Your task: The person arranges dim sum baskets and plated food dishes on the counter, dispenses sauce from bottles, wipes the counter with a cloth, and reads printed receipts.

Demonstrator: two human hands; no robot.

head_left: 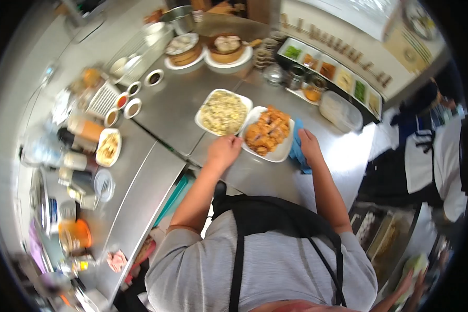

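Note:
A white plate (281,154) of fried chicken pieces (268,130) sits on the steel counter in front of me. My left hand (225,151) is closed at its left edge, with the fingertips pinching the rim. On the other side, my right hand (309,145) is closed around a blue cloth (298,151), which lies against the right rim. Just left of the chicken, and touching or nearly touching its plate, stands a squarish white dish (198,120) heaped with fried rice (223,112).
Bamboo steamers (186,54) on white plates stand at the back. Small sauce bowls (132,108), a dish of food (108,147) and bottles line the left. Back right are a topping tray (327,71) and a plastic tub (340,112). A person in an apron (420,161) stands at right.

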